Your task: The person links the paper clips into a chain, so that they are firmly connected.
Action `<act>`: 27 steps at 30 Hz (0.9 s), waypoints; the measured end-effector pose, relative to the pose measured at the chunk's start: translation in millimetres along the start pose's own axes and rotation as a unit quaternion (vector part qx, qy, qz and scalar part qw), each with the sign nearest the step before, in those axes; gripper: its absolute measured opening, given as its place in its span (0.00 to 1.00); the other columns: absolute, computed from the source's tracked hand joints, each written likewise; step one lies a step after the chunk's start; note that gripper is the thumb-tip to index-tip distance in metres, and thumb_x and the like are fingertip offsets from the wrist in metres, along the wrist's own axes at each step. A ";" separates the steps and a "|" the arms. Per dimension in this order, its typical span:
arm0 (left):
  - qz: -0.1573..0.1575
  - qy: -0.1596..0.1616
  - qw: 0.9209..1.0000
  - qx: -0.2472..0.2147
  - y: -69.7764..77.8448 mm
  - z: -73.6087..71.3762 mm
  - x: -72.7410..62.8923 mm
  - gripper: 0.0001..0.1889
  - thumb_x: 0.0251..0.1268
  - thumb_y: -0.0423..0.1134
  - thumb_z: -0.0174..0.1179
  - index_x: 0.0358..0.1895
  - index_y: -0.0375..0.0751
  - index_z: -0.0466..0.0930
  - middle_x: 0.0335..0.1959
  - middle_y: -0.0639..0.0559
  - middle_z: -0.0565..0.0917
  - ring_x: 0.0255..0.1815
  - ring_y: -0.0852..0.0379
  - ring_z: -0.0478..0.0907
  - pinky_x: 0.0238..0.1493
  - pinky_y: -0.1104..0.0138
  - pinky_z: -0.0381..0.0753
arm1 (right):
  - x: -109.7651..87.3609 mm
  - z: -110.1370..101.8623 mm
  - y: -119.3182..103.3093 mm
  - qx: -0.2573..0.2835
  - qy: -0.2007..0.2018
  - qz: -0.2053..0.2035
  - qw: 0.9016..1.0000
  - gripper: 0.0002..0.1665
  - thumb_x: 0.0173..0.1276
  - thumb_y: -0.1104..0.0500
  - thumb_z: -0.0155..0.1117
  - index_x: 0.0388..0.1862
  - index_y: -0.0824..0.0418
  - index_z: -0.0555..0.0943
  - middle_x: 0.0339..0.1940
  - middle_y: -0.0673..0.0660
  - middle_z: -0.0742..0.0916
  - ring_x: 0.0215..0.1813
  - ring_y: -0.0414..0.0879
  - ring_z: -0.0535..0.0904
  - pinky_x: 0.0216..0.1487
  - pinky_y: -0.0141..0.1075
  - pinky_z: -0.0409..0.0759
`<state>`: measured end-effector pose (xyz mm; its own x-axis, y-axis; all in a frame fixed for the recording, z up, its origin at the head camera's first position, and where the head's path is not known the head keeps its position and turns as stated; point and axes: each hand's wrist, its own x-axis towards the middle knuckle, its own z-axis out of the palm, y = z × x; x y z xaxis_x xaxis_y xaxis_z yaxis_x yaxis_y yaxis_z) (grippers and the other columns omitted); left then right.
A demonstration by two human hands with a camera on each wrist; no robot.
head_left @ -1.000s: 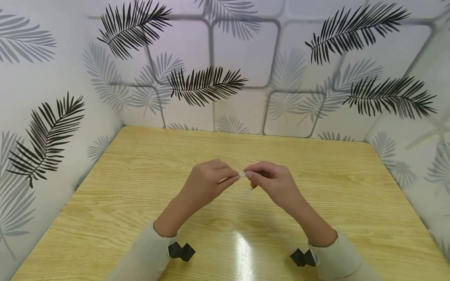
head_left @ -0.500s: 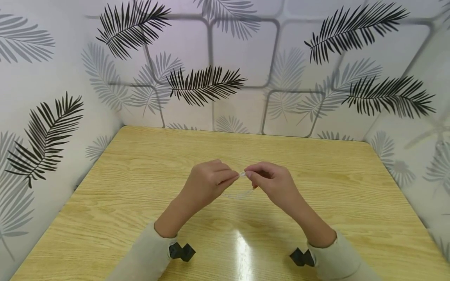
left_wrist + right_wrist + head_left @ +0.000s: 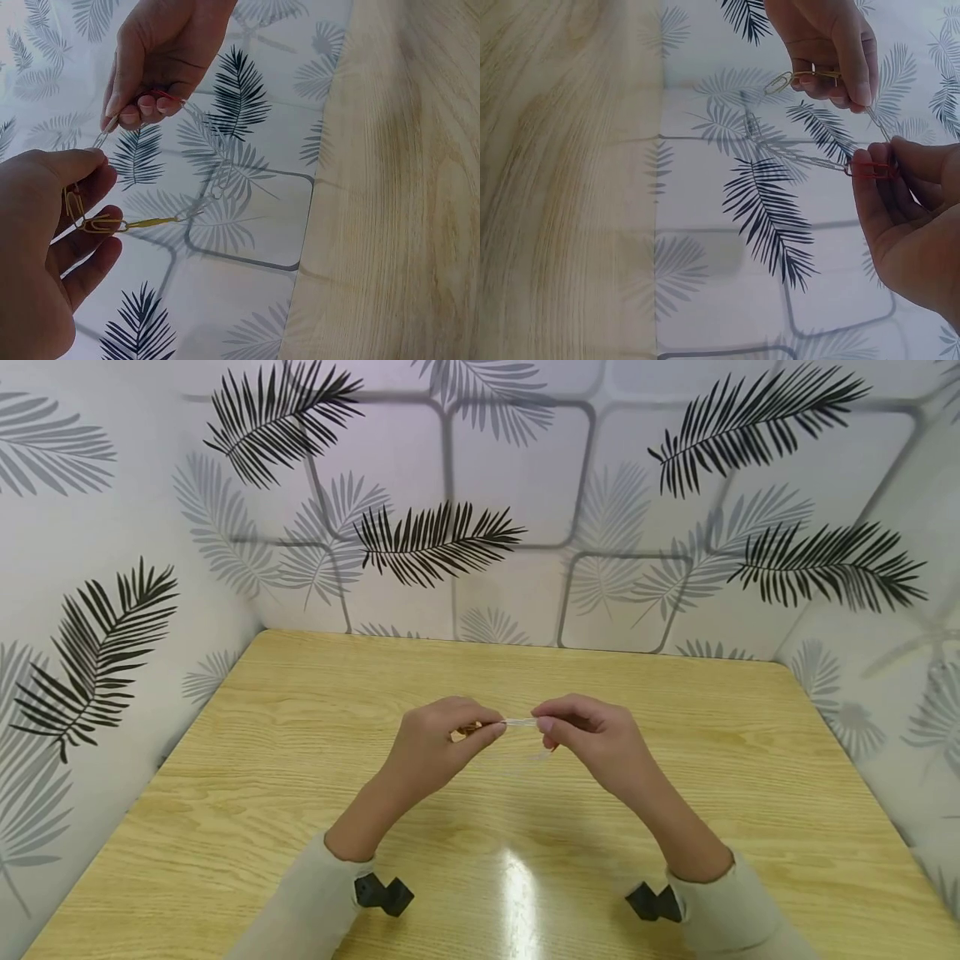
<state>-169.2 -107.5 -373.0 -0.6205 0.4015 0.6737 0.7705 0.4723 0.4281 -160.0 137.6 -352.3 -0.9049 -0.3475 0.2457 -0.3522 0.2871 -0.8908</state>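
Note:
A chain of linked paper clips runs between the two hands over the table. My left hand [image 3: 441,747] pinches one end of a silver stretch [image 3: 519,722] between thumb and fingers, and my right hand [image 3: 596,733] pinches its other end. Yellow paper clips [image 3: 103,224] lie across the left fingers in the left wrist view. A red paper clip [image 3: 871,170] lies against the curled right fingers. Between the yellow and red clips, silver clips [image 3: 802,158] sag in a loop below the hands. The clip ends under the fingertips are hidden.
The wood-grain table [image 3: 315,685] spreads beneath both hands. White panels with leaf prints [image 3: 510,477] stand along its back and sides. Small black blocks [image 3: 384,895] sit at the sleeve cuffs.
My hands have drawn slightly apart, with a longer silver stretch showing between the fingertips. A yellowish clip now shows at the left fingers in the head view. The hanging loop has shifted.

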 end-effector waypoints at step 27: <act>-0.215 -0.216 0.932 -0.198 12.9 10.4 -20.3 0.05 0.70 0.48 0.64 0.43 0.59 0.89 0.36 0.65 0.86 0.41 0.62 0.79 0.47 0.60 0.80 | -49.0 -31.1 29.3 -0.146 -0.029 -0.033 0.988 0.03 0.71 0.57 0.67 0.40 0.47 0.85 0.38 0.43 0.87 0.41 0.38 0.84 0.44 0.34 0.83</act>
<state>-148.2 -101.4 -387.5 -0.8187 0.5615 0.1200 0.3778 0.3694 0.8490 -133.4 190.8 -378.5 -0.8655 -0.4222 0.2697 -0.4716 0.5048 -0.7230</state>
